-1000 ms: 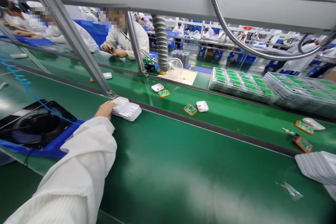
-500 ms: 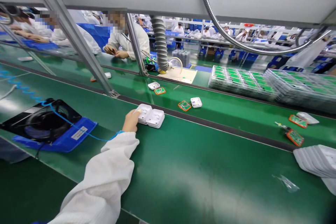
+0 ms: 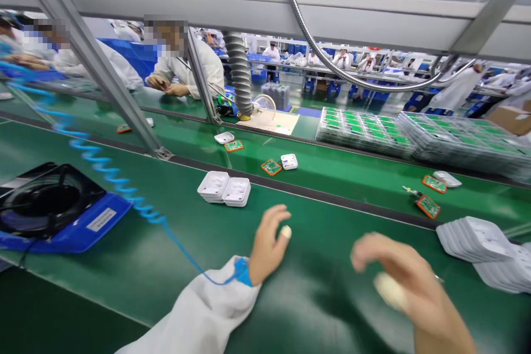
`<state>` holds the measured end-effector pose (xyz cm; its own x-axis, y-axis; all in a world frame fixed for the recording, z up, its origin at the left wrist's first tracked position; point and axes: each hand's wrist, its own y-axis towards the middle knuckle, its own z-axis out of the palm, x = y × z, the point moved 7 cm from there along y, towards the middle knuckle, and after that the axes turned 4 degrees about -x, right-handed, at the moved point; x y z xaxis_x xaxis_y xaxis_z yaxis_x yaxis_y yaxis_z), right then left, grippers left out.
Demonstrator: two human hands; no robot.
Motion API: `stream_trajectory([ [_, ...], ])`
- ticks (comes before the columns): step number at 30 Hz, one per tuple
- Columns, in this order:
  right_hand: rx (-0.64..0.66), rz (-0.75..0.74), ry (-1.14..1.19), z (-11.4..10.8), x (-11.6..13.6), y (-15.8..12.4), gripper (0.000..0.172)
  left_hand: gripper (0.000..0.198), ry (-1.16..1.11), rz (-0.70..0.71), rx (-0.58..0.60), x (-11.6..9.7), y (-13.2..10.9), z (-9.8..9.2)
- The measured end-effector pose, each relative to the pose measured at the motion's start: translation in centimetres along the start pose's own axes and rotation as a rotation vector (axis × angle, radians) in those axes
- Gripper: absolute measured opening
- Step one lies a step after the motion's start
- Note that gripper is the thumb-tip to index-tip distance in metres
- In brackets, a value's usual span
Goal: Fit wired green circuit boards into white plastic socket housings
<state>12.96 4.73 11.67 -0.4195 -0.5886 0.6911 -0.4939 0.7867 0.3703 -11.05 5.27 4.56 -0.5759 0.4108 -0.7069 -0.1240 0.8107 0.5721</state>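
My left hand [image 3: 269,243] hangs above the green bench with its fingers apart and nothing in it. A finger cot covers its thumb, and a blue wrist strap [image 3: 241,272] circles the wrist. Just beyond it sit two short stacks of white plastic housings [image 3: 224,188], side by side and untouched. My right hand [image 3: 406,282], blurred by motion, is at the lower right with fingers curved and parted; it holds nothing that I can see. To its right lean taller stacks of white housings [image 3: 477,240].
Along the conveyor belt [image 3: 352,182] lie orange-edged circuit boards [image 3: 271,167] and white housings [image 3: 289,161]. Clear trays of green boards [image 3: 365,130] stand beyond. A black fan [image 3: 50,193] rests at left, near a coiled blue cord [image 3: 99,163]. A co-worker [image 3: 186,66] sits opposite.
My left hand has let go of the white housing stack and moved right, toward me. My right hand has come into view at the lower right. The view has shifted to the right.
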Motion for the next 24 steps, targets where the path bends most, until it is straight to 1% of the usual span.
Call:
stream_trajectory([
  [1, 0.026, 0.063, -0.022, 0.4, -2.2, 1.1, 0.03, 0.025, -0.034, 0.033, 0.144, -1.3, -1.1, 2.3],
  [2, 0.054, 0.152, -0.059, 0.7, -5.0, 2.1, 0.028, 0.025, -0.053, 0.053, 0.265, -2.2, -2.2, 4.1],
  [3, 0.041, 0.261, -0.122, 0.4, -8.4, 2.9, 0.028, 0.027, -0.062, 0.063, 0.355, -2.8, -3.2, 5.5],
  [4, -0.011, 0.37, -0.199, -0.5, -11.9, 3.5, 0.028, 0.028, -0.061, 0.067, 0.423, -3.1, -3.9, 6.5],
  [6, -0.121, 0.548, -0.441, -3.4, -18.2, 3.7, 0.028, 0.03, -0.036, 0.066, 0.508, -3.1, -4.9, 7.8],
  [7, -0.17, 0.597, -0.579, -5.2, -20.7, 3.5, 0.03, 0.03, -0.02, 0.065, 0.532, -2.9, -5.1, 8.1],
  [9, -0.28, 0.667, -0.83, -8.8, -24.2, 2.7, 0.036, 0.03, 0.008, 0.065, 0.56, -2.6, -5.2, 8.4],
  [11, -0.341, 0.755, -0.972, -11.5, -26.5, 1.7, 0.041, 0.029, 0.025, 0.065, 0.572, -2.4, -5.1, 8.5],
  [13, -0.38, 0.89, -1.017, -13.4, -28.4, 0.6, 0.049, 0.028, 0.036, 0.065, 0.58, -2.4, -5.0, 8.5],
  [15, -0.378, 1.019, -1.006, -14.3, -30.1, -0.1, 0.058, 0.028, 0.046, 0.066, 0.587, -2.4, -5.0, 8.6],
  [17, -0.341, 1.082, -0.988, -14.4, -31.5, -0.2, 0.062, 0.027, 0.05, 0.066, 0.592, -2.4, -5.0, 8.7],
  [19, -0.318, 1.091, -0.989, -14.3, -32.4, 0.1, 0.061, 0.027, 0.048, 0.066, 0.594, -2.4, -5.0, 8.9],
  [21, -0.313, 1.059, -1.008, -14.1, -32.5, 0.6, 0.056, 0.027, 0.046, 0.067, 0.593, -2.2, -5.0, 9.0],
  [24, -0.295, 0.95, -1.054, -13.7, -31.7, 1.4, 0.039, 0.027, 0.045, 0.066, 0.59, -2.1, -5.0, 9.1],
])
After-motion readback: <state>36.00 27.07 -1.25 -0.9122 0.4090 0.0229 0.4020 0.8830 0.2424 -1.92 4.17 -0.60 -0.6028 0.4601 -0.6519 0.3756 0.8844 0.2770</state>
